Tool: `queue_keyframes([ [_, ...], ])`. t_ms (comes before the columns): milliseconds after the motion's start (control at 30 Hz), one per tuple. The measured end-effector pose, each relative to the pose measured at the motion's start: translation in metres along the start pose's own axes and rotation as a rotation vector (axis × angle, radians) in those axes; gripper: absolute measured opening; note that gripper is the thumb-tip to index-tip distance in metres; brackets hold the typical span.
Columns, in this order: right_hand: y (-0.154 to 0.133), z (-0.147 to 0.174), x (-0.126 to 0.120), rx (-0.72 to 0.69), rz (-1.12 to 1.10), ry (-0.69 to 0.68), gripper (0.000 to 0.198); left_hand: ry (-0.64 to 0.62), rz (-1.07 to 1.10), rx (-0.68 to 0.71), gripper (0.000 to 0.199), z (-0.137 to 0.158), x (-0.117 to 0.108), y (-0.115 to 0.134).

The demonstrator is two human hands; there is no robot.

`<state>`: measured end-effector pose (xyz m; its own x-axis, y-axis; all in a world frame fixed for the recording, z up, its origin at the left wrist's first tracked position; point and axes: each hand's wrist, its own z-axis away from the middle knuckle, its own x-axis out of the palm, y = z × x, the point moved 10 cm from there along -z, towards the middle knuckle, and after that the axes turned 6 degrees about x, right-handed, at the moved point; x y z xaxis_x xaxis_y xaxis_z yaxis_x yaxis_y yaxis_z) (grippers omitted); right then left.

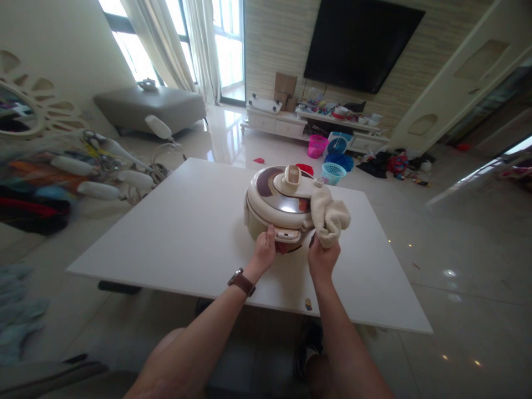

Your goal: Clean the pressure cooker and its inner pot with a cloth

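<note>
An electric pressure cooker point(266, 213), cream with a brown and shiny metal lid, stands on the white table point(187, 233). Its lid is on, with a cream knob point(292, 175) on top. My left hand point(264, 248) grips the handle point(286, 236) at the cooker's near side, thumb on top and the other fingers mostly hidden beneath. A bunched beige cloth point(330, 216) is in my closed right hand point(324, 256), pressed against the right side of the lid. Something dark shows beside the right fingers; I cannot tell what it is.
A small sticker point(308, 304) is near the table's front edge. Beyond the table are a light-blue basket point(332, 173), a pink basket point(317, 146) and a low TV cabinet point(276, 123). A lamp with several white shades point(135, 178) stands to the left.
</note>
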<state>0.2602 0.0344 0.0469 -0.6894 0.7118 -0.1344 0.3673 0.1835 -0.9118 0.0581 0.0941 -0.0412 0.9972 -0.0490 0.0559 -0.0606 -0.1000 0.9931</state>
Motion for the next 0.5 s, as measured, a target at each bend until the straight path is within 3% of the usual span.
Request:
queue_keyframes([
  [133, -0.048, 0.018, 0.031, -0.32, 0.204, -0.279, 0.043, -0.089, -0.055, 0.012, 0.087, 0.003, 0.002, 0.009],
  [267, -0.056, 0.02, 0.046, -0.332, 0.275, -0.401, 0.047, -0.126, -0.015, -0.023, 0.09, 0.005, 0.003, 0.014],
  [367, -0.042, 0.006, 0.037, -0.277, 0.225, -0.322, 0.045, -0.11, 0.02, -0.072, 0.089, 0.005, 0.003, 0.01],
  [500, 0.007, -0.02, 0.009, -0.056, 0.006, -0.014, 0.045, -0.096, -0.007, -0.064, 0.087, 0.004, 0.0, 0.009],
])
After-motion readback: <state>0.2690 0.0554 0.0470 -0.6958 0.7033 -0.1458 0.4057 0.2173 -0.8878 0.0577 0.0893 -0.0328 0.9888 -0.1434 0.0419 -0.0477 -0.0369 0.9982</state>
